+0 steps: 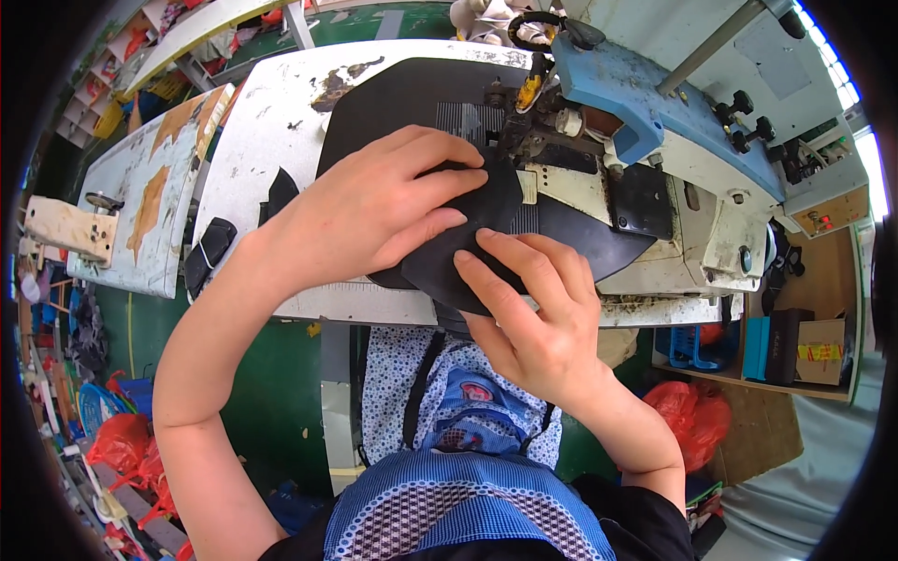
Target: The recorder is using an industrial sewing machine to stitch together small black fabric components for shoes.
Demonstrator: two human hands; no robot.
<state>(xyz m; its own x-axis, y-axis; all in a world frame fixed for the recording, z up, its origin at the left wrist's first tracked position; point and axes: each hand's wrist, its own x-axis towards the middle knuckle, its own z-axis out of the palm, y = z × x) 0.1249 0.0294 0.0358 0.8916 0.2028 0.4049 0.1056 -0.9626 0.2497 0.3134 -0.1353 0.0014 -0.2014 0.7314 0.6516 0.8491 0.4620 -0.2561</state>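
Observation:
A dark, flexible leather-like piece [435, 269] lies under both hands, beside the working end of a blue-and-white machine [599, 79]. My left hand [398, 201] rests on it from the left, with fingertips spread near the machine's metal foot. My right hand [543, 309] grips the near edge of the piece, fingers on top and thumb underneath. Beneath the piece is a black work plate [383, 103] with ribbed strips, set on a worn white table [267, 103]. The exact point where the piece meets the machine is partly hidden.
Small black pieces [211, 251] lie on the table left of my forearm. A second worn white table [150, 187] stands farther left. A shelf with boxes [821, 351] is at the right, with a red plastic bag [687, 421] below. A blue patterned apron [468, 500] covers my lap.

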